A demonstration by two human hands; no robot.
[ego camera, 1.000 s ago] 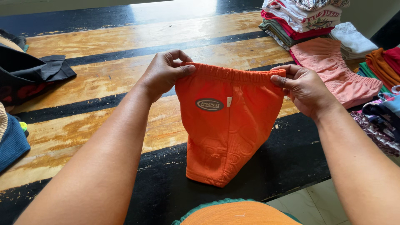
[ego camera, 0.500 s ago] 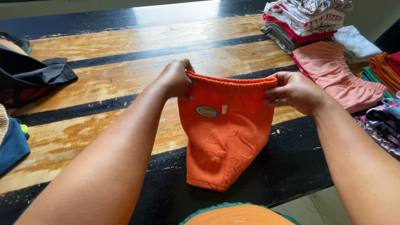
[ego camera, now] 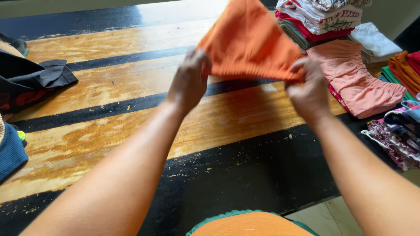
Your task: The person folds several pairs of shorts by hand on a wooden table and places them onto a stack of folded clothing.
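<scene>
Shorts [ego camera: 249, 43], orange, lifted above table [ego camera: 131, 131], cloth rising beyond fingertips | left hand [ego camera: 189, 81] pinching waistband corner | right hand [ego camera: 308, 89] pinching opposite corner | advice: grip equal both sides, waistband stretched flat, clear of folded stack [ego camera: 319, 19] beyond right fingers.

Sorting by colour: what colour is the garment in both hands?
Orange garment, plain on the side showing; head view.

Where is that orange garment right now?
In the head view, the orange garment is held up at top centre, above the striped table, gripped by the left hand and right hand, beside the folded clothes stack.
</scene>
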